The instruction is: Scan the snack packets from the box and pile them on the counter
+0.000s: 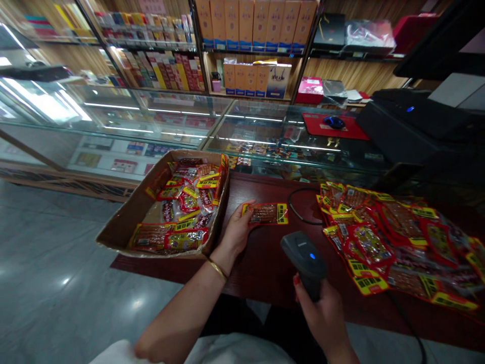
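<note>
My left hand (238,231), with a gold bangle at the wrist, is closed on one end of a snack packet (267,213) with red and yellow edges and brown contents. The packet is held over the dark red counter. My right hand (322,313) is wrapped round the handle of a black barcode scanner (305,258) with a small blue light. Its head points toward the packet, a little apart from it. Left of my left hand sits a cardboard box (117,222) part filled with similar packets. A spread pile of snack packets (379,237) lies to the right.
The dark red counter (257,273) runs under my hands. A black cable (293,205) loops behind the packet. Behind stands a glass display case (159,119), with a red mouse pad (352,130) and a blue-lit mouse (334,122). Black equipment (413,126) stands right; shelves of boxes (261,25) line the wall.
</note>
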`<state>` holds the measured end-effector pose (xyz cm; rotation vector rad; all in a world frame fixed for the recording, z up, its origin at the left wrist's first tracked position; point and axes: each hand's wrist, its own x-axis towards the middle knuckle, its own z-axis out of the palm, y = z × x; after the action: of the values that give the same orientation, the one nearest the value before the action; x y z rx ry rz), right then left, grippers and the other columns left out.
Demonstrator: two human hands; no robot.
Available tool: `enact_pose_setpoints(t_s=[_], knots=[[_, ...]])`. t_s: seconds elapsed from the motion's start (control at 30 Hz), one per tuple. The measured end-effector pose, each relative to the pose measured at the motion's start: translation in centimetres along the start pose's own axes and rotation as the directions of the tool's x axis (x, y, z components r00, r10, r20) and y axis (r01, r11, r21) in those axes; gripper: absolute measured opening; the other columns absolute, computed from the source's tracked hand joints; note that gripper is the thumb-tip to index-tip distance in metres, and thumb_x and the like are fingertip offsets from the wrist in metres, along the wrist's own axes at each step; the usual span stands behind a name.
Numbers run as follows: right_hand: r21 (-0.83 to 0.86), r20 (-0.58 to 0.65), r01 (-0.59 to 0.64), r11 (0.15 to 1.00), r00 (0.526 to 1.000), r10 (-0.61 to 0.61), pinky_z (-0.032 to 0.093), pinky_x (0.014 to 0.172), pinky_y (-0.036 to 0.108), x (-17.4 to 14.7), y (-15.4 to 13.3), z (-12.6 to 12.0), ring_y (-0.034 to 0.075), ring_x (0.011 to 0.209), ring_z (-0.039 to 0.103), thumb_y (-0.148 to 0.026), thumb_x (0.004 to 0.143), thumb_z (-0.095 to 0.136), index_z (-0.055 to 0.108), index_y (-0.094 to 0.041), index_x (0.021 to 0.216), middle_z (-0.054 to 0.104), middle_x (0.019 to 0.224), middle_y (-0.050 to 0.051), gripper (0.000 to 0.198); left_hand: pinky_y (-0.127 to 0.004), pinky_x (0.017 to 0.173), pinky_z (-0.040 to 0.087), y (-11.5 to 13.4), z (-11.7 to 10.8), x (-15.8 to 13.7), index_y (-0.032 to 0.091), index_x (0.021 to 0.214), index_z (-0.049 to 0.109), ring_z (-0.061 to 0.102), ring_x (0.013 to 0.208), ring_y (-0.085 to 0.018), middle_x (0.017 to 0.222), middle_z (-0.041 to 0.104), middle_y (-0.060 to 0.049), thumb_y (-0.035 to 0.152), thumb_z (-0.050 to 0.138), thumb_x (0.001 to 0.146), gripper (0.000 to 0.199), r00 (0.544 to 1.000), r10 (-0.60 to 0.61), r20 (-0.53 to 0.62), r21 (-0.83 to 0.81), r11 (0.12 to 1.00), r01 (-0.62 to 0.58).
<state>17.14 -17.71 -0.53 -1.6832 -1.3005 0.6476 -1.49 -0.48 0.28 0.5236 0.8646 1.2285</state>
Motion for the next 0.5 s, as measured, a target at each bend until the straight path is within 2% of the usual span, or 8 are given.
enact_pose_setpoints(t_s=[0.13, 0.33, 0.5], knots=[[-0.040, 0.063, 0.002, 0.999, 0.998, 0.001, 0.049, 0.050, 0.030, -0.7, -0.9, 0.5, 0.022, 0.046, 0.062, -0.056, 0.091, 0.063, 0.072, -0.022, 0.086, 0.066, 0.052, 0.001, 0.035, -0.039, 0.093, 0.054, 0.1, 0.1, -0.1, 0.021, 0.124, 0.069, 0.070, 0.095, -0.021, 0.106, 0.075, -0.006, 0.029, 0.081, 0.079, 0.048, 1.000, -0.016, 0.017, -0.011, 1.000, 0.016], [-0.027, 0.077, -0.034, 0.999, 0.996, 0.036, 0.046, 0.050, 0.030, -1.5, -2.0, 0.7, 0.022, 0.048, 0.061, -0.059, 0.091, 0.063, 0.071, -0.023, 0.083, 0.064, 0.052, 0.001, 0.037, -0.040, 0.101, 0.050, -0.1, -0.2, 0.2, 0.017, 0.115, 0.074, 0.070, 0.102, -0.022, 0.112, 0.076, -0.009, 0.027, 0.081, 0.079, 0.039, 0.998, -0.039, 0.039, -0.060, 0.997, 0.041], [-0.015, 0.060, -0.053, 0.998, 0.997, 0.054, 0.049, 0.055, 0.031, -1.7, -3.0, 0.6, 0.024, 0.053, 0.063, -0.060, 0.091, 0.062, 0.070, -0.025, 0.079, 0.063, 0.052, 0.001, 0.038, -0.044, 0.106, 0.048, -0.6, -0.4, 0.7, 0.017, 0.110, 0.075, 0.070, 0.108, -0.026, 0.108, 0.077, -0.010, 0.026, 0.082, 0.077, 0.035, 0.999, -0.044, 0.004, -0.095, 0.994, 0.045]])
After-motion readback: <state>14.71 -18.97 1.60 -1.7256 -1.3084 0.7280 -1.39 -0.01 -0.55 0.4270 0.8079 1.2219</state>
